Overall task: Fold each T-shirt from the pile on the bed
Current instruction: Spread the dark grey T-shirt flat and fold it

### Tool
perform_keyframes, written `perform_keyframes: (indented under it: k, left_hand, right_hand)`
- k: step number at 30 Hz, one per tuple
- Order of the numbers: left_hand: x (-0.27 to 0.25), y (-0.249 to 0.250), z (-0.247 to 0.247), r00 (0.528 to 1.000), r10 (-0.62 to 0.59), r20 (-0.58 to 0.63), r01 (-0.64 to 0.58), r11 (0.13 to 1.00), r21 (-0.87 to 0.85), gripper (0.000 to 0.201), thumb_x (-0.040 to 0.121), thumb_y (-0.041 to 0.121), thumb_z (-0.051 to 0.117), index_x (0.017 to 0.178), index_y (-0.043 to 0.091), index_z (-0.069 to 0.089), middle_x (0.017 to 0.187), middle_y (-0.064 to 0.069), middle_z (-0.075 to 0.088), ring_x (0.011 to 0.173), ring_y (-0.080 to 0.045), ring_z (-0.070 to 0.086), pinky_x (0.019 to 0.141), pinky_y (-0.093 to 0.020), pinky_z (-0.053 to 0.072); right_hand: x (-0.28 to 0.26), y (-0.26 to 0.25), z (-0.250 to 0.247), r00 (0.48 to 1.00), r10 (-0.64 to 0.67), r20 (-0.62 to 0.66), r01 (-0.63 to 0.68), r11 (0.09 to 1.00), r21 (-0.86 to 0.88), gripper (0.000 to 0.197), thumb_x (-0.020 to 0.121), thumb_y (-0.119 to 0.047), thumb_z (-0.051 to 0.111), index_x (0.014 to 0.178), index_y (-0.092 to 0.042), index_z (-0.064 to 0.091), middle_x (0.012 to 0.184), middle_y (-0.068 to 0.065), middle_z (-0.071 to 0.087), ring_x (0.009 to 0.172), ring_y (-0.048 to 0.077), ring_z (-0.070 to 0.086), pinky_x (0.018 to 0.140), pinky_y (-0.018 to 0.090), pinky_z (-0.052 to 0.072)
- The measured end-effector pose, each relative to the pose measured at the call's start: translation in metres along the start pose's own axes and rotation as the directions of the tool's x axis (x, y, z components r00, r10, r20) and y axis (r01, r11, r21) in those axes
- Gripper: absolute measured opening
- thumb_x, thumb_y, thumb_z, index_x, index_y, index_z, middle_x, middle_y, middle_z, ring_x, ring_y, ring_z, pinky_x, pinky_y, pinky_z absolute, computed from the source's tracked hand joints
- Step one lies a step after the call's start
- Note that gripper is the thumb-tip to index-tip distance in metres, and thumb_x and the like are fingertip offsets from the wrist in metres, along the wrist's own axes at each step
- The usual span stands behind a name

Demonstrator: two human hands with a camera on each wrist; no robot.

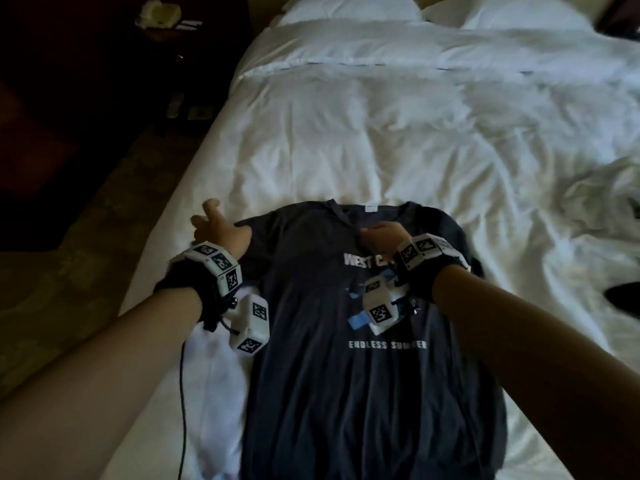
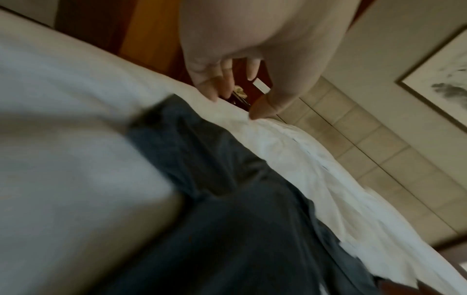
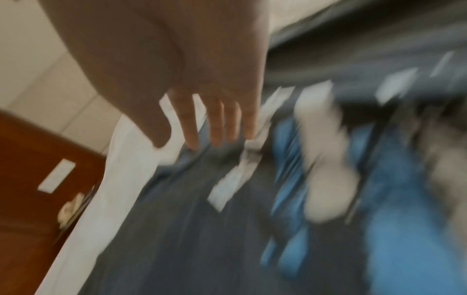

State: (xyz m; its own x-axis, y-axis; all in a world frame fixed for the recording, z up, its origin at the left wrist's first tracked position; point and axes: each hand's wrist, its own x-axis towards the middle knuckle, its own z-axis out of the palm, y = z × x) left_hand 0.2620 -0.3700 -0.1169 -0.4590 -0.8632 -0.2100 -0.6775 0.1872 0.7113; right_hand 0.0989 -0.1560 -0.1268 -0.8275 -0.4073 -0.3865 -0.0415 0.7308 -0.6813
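Head view, item one: dark T-shirt [image 1: 311,341], printed side up, laid flat lengthwise on the white bed [image 1: 381,140], collar toward the upper middle of the frame, hem running off the lower edge. It filled the lower centre, probably spread so for the first fold.

Item two: your left hand [image 1: 218,230], left of centre, at the shirt's left shoulder where the sleeve [image 1: 252,226] lay. Fingers [image 2: 215,87] were apart and loosely bent, clamped on nothing; the left wrist view showed their tips just above the sheet beside the dark cloth. You seemed to be reaching for the sleeve edge.

Item three: your right hand [image 1: 381,233], just below the collar at centre. In the head view the fingers looked curled at the neckline; the right wrist view, badly blurred, showed them straight and together over the cloth. Whether they pinched the fabric, I cannot tell.

Item four: edges and room. The bed's left edge ran close beside your left hand, with dark floor beyond. Open white sheet lay above the collar and toward the upper right. A rumpled white heap [image 1: 595,195] sat at the right edge, with a dark scrap [image 1: 623,296] below it.
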Motion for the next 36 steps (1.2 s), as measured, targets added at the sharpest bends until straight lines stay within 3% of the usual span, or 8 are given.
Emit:
perform_keyframes:
  k: [9,13,16,19,27,29,32,36]
  left_hand:
    - [-0.054,0.063,0.136,0.914,0.25,0.319,-0.325,0.922,0.209,0.068,0.084,0.048,0.062,0.142,0.021,0.038,0.151,-0.014,0.027,0.14,-0.035,0.024,0.113,-0.05,0.024]
    - [-0.067,0.077,0.187,0.874,0.228,0.429,-0.367,0.888,0.276,0.081,0.085,0.061,0.054,0.151,0.034,0.016,0.16,-0.008,-0.004,0.146,-0.033,-0.004,0.115,-0.058,0.008]
    - [-0.069,0.083,0.213,0.856,0.158,0.492,-0.334,0.895,0.295,0.088,0.083,0.069,0.048,0.151,0.037,0.003,0.159,-0.008,-0.015,0.145,-0.035,-0.015,0.113,-0.062,0.002]
    - [-0.072,0.077,0.228,0.844,0.101,0.527,-0.338,0.863,0.375,0.094,0.079,0.077,0.042,0.15,0.037,-0.005,0.157,-0.007,-0.022,0.143,-0.034,-0.021,0.111,-0.065,-0.005]
    - [-0.076,0.068,0.234,0.873,0.098,0.478,-0.326,0.846,0.422,0.122,0.064,0.089,0.041,0.149,0.026,-0.02,0.158,-0.001,-0.021,0.145,-0.025,-0.021,0.11,-0.063,-0.013]
    - [-0.076,0.069,0.234,0.87,0.087,0.485,-0.323,0.844,0.428,0.122,0.064,0.089,0.041,0.149,0.026,-0.019,0.158,-0.001,-0.022,0.144,-0.025,-0.021,0.11,-0.063,-0.013]
    - [-0.075,0.07,0.233,0.868,0.078,0.491,-0.323,0.839,0.438,0.12,0.065,0.089,0.039,0.149,0.025,-0.018,0.158,-0.001,-0.022,0.144,-0.026,-0.021,0.111,-0.063,-0.012]
    - [-0.074,0.068,0.235,0.872,0.08,0.483,-0.323,0.835,0.446,0.115,0.068,0.088,0.034,0.15,0.025,-0.017,0.158,-0.001,-0.021,0.144,-0.027,-0.021,0.111,-0.063,-0.012]
  right_hand:
    - [-0.016,0.117,-0.111,0.86,0.344,-0.378,-0.269,0.934,0.236,0.017,0.092,-0.025,0.051,0.091,-0.01,0.057,0.085,0.009,0.059,0.084,0.025,0.055,0.079,0.032,0.047]
    - [-0.005,0.171,-0.125,0.838,0.475,-0.269,-0.409,0.873,0.265,0.019,0.093,-0.014,0.049,0.094,-0.003,0.064,0.09,0.011,0.067,0.087,0.024,0.066,0.074,0.03,0.052]
    - [0.005,0.183,-0.124,0.833,0.503,-0.231,-0.401,0.836,0.376,0.023,0.093,-0.018,0.054,0.095,0.002,0.066,0.051,-0.001,0.065,0.055,0.012,0.065,0.07,0.033,0.053]
    - [0.006,0.183,-0.124,0.861,0.483,-0.158,-0.397,0.834,0.383,0.03,0.093,-0.028,0.057,0.102,0.0,0.063,0.082,0.004,0.067,0.079,0.02,0.063,0.079,0.034,0.052]
    - [0.016,0.175,-0.116,0.915,0.397,0.076,-0.403,0.879,0.254,0.023,0.082,-0.027,0.071,0.073,-0.008,0.063,0.067,0.006,0.06,0.062,0.019,0.056,0.063,0.027,0.047]
    - [0.019,0.178,-0.124,0.903,0.413,0.118,-0.421,0.792,0.442,0.017,0.081,-0.02,0.071,0.081,-0.005,0.065,0.08,0.011,0.065,0.08,0.029,0.064,0.082,0.039,0.052]
    - [0.023,0.19,-0.147,0.885,0.463,0.047,-0.415,0.738,0.532,0.032,0.088,-0.016,0.06,0.118,-0.001,0.06,0.111,0.014,0.063,0.105,0.033,0.06,0.098,0.049,0.045]
    - [0.021,0.205,-0.178,0.836,0.515,-0.188,-0.362,0.776,0.516,0.015,0.09,-0.015,0.058,0.099,-0.004,0.063,0.103,0.012,0.064,0.097,0.03,0.061,0.096,0.043,0.048]
